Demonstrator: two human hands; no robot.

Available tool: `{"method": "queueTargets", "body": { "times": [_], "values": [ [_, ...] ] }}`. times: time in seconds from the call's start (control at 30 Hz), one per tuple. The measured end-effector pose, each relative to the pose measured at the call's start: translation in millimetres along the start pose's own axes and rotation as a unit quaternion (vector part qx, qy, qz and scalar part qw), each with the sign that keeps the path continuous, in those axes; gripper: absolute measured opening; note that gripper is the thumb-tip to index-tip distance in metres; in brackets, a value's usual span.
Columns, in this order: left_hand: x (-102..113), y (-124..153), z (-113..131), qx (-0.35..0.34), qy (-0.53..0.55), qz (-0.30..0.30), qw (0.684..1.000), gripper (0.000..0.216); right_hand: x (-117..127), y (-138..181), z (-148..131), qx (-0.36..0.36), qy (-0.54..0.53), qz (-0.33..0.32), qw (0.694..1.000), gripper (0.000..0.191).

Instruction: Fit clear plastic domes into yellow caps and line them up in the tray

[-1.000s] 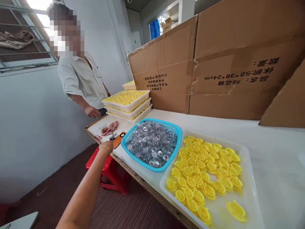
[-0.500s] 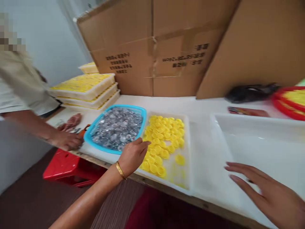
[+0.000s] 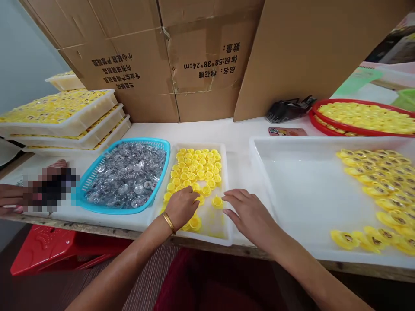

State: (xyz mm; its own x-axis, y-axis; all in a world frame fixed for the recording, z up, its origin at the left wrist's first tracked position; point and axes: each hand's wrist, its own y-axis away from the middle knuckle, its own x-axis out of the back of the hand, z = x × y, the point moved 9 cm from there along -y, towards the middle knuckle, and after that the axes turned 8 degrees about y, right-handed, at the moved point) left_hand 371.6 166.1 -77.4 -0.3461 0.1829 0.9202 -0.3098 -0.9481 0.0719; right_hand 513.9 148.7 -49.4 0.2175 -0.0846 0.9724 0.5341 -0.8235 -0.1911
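My left hand rests on the yellow caps at the near end of a small white tray, fingers curled down onto them; I cannot see whether it grips one. My right hand lies open at the tray's right edge, its fingertips close to a single yellow cap. Left of the tray stands a blue basket full of clear round pieces.
A large white tray with yellow assembled pieces lies to the right. A red tray of yellow pieces stands behind it. Stacked white trays sit at the left, cardboard boxes along the back. Another person's hand is at the far left.
The view swung right and down. My left hand moved from the basket's edge onto the yellow caps. My right hand moved left to the small tray's right edge.
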Motion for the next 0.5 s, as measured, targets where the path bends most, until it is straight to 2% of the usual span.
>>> {"method": "queueTargets", "body": {
  "times": [0.17, 0.23, 0.3, 0.4, 0.5],
  "values": [
    [4, 8, 13, 0.0, -0.009, 0.003, 1.0, 0.023, -15, -25, -15, 0.029, 0.106, -0.019, 0.994, 0.012],
    [13, 12, 15, -0.003, -0.012, 0.014, 1.0, 0.023, -23, -28, -16, 0.042, 0.123, -0.007, 0.992, 0.013],
    [31, 15, 10, -0.009, 0.003, 0.053, 0.999, 0.023, -33, -30, -15, 0.064, 0.124, 0.006, 0.99, 0.014],
    [70, 24, -25, 0.042, 0.002, 0.119, 0.992, 0.025, -44, -31, -13, 0.088, 0.117, 0.028, 0.989, 0.018],
    [108, 40, -85, 0.157, -0.036, 0.146, 0.976, 0.026, -46, -30, -12, 0.088, 0.117, 0.033, 0.989, 0.023]
  ]
}}
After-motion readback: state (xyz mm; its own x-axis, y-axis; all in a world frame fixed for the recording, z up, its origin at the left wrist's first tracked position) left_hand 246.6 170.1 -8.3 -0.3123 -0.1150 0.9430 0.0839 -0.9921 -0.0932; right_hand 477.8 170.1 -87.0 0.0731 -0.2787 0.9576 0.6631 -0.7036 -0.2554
